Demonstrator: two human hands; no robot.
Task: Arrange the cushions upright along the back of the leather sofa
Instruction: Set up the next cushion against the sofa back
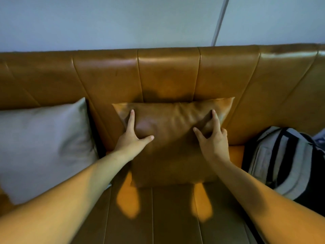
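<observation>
A brown leather cushion [173, 138] stands upright in the middle of the sofa, leaning on the sofa back [168, 73]. My left hand [131, 136] lies flat on its upper left part, fingers spread, thumb pointing right. My right hand [212, 136] presses its upper right part with fingers apart, denting the leather. Neither hand wraps around the cushion. A grey cushion [44, 143] leans upright against the back at the left.
A grey and black backpack [284, 161] sits on the seat at the right, close to the brown cushion. The leather seat [172, 217] stretches toward me. A pale wall [123, 20] rises behind the sofa.
</observation>
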